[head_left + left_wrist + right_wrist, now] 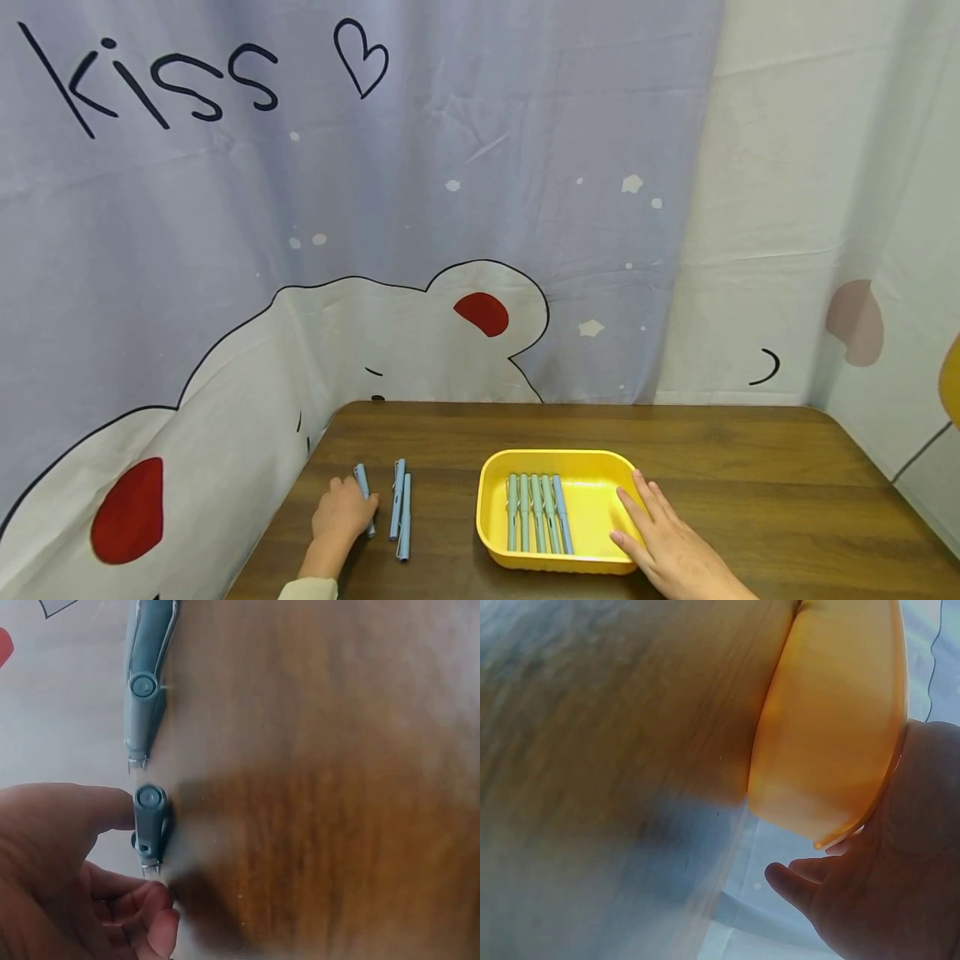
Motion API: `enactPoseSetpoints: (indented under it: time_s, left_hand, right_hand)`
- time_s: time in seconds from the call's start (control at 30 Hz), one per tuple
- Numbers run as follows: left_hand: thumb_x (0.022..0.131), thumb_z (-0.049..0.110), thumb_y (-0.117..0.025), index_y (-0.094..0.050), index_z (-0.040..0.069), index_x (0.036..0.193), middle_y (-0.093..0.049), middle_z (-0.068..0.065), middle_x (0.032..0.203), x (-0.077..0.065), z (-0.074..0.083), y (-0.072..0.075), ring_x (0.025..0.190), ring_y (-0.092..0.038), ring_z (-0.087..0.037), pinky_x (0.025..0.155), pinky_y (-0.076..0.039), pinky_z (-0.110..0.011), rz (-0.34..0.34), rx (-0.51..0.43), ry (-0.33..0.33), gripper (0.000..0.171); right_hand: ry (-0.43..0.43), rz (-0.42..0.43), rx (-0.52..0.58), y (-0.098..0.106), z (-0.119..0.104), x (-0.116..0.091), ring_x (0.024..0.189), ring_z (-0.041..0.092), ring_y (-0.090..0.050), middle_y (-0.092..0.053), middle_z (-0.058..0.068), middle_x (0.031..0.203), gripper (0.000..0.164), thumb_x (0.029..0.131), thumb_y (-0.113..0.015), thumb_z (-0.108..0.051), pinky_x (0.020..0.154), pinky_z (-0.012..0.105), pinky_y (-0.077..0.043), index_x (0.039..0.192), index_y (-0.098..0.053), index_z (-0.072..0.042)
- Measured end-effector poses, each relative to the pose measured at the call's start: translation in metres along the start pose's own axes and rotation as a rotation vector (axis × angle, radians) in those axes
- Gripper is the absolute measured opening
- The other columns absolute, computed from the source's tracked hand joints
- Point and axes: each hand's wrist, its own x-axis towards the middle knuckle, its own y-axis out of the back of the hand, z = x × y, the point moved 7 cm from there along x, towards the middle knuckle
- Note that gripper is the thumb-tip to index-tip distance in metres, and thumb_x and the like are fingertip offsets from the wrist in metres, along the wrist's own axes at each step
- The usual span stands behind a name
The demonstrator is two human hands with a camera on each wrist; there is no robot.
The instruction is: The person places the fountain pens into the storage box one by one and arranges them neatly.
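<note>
At the left of the table, my left hand (341,510) curls its thumb and fingers around a light blue pen (362,479). In the left wrist view this pen (151,817) is seen nearly end-on between thumb and fingers. Two more blue pens (397,492) lie side by side just to its right. A yellow tray (555,565) holds several green pens (524,512) and one blue pen (562,515), lined up in its left half. My right hand (671,537) rests at the tray's right rim with fingers spread and fairly straight.
The brown wooden table (720,454) carries everything. Behind it and along the sides hangs a printed curtain (570,208), reaching down to the table's edges. The tray's outer wall (825,712) fills much of the right wrist view.
</note>
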Motion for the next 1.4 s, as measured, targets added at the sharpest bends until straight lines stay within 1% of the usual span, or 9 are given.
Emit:
enactPoseSetpoints:
  time_s: [0.3, 0.53, 0.67, 0.83, 0.97, 1.07, 1.2, 1.3, 1.4]
  left_hand:
    - [0.091, 0.014, -0.062, -0.064, -0.009, 0.107, -0.058, -0.021, 0.098, 0.002, 0.002, 0.0, 0.091, -0.063, -0.048, 0.074, -0.054, -0.058, -0.041, -0.004, -0.031, 0.028]
    - [0.09, 0.013, -0.062, -0.064, -0.008, 0.102, -0.06, -0.019, 0.094, 0.002, 0.0, 0.003, 0.09, -0.064, -0.047, 0.073, -0.054, -0.058, -0.028, -0.003, -0.035, 0.024]
    - [0.089, 0.014, -0.061, -0.059, -0.007, 0.102, -0.063, -0.018, 0.088, 0.0, -0.002, 0.006, 0.084, -0.065, -0.045, 0.067, -0.053, -0.056, -0.01, -0.032, -0.024, 0.025]
    - [0.091, 0.015, -0.062, -0.056, 0.0, 0.107, -0.066, -0.017, 0.082, -0.004, -0.001, 0.016, 0.074, -0.065, -0.041, 0.06, -0.051, -0.052, 0.053, -0.098, -0.031, 0.023]
    - [0.094, 0.019, -0.067, -0.056, 0.0, 0.114, -0.07, -0.016, 0.09, -0.005, 0.003, 0.022, 0.078, -0.066, -0.041, 0.066, -0.052, -0.055, 0.092, -0.144, -0.063, 0.03]
    - [0.095, 0.021, -0.069, -0.056, -0.003, 0.126, -0.07, -0.01, 0.094, -0.004, 0.005, 0.023, 0.082, -0.066, -0.033, 0.074, -0.052, -0.054, 0.103, -0.204, -0.088, 0.041]
    - [0.095, 0.022, -0.071, -0.055, -0.008, 0.134, -0.063, -0.004, 0.089, -0.004, 0.011, 0.025, 0.08, -0.059, -0.023, 0.077, -0.05, -0.048, 0.108, -0.292, -0.133, 0.051]
    - [0.095, 0.022, -0.071, -0.058, -0.008, 0.132, -0.061, -0.003, 0.088, -0.007, 0.016, 0.025, 0.078, -0.056, -0.018, 0.072, -0.049, -0.039, 0.118, -0.359, -0.15, 0.05]
    - [0.096, 0.022, -0.071, -0.06, -0.005, 0.13, -0.064, -0.003, 0.091, -0.01, 0.022, 0.024, 0.073, -0.059, -0.013, 0.065, -0.051, -0.031, 0.108, -0.481, -0.162, 0.045]
  right_hand:
    - [0.008, 0.015, -0.009, 0.001, -0.001, 0.0, 0.145, 0.052, -0.029, -0.022, 0.026, 0.164, 0.065, 0.105, -0.05, -0.048, 0.104, 0.063, -0.043, 0.15, -0.047, -0.002]
    - [0.0, 0.006, -0.003, 0.001, 0.0, 0.0, 0.145, 0.053, -0.029, -0.021, 0.025, 0.164, 0.065, 0.105, -0.05, -0.049, 0.103, 0.064, -0.043, 0.151, -0.047, -0.003]
    - [-0.006, -0.003, 0.003, 0.001, 0.0, 0.0, 0.145, 0.053, -0.028, -0.021, 0.025, 0.165, 0.066, 0.105, -0.05, -0.049, 0.103, 0.064, -0.043, 0.151, -0.046, -0.003]
    - [-0.012, -0.016, 0.014, 0.001, 0.001, 0.0, 0.145, 0.054, -0.026, -0.019, 0.026, 0.165, 0.066, 0.105, -0.049, -0.05, 0.103, 0.065, -0.042, 0.152, -0.045, -0.003]
    - [-0.019, -0.026, 0.025, 0.001, 0.001, 0.001, 0.146, 0.054, -0.024, -0.017, 0.025, 0.166, 0.067, 0.105, -0.048, -0.05, 0.102, 0.067, -0.042, 0.153, -0.044, -0.004]
    - [-0.02, -0.027, 0.034, 0.001, 0.001, 0.001, 0.147, 0.053, -0.023, -0.017, 0.025, 0.166, 0.067, 0.105, -0.049, -0.05, 0.103, 0.067, -0.041, 0.153, -0.044, -0.004]
    - [-0.009, -0.011, 0.047, 0.0, 0.001, 0.001, 0.147, 0.052, -0.023, -0.019, 0.025, 0.165, 0.066, 0.104, -0.052, -0.048, 0.104, 0.068, -0.04, 0.152, -0.045, -0.003]
    - [0.001, 0.002, 0.058, 0.0, 0.0, 0.0, 0.147, 0.052, -0.024, -0.021, 0.025, 0.165, 0.064, 0.104, -0.053, -0.046, 0.104, 0.068, -0.039, 0.152, -0.046, -0.003]
    - [0.013, 0.021, 0.06, 0.001, 0.0, 0.0, 0.146, 0.053, -0.025, -0.023, 0.025, 0.164, 0.064, 0.104, -0.054, -0.045, 0.104, 0.068, -0.039, 0.151, -0.046, -0.003]
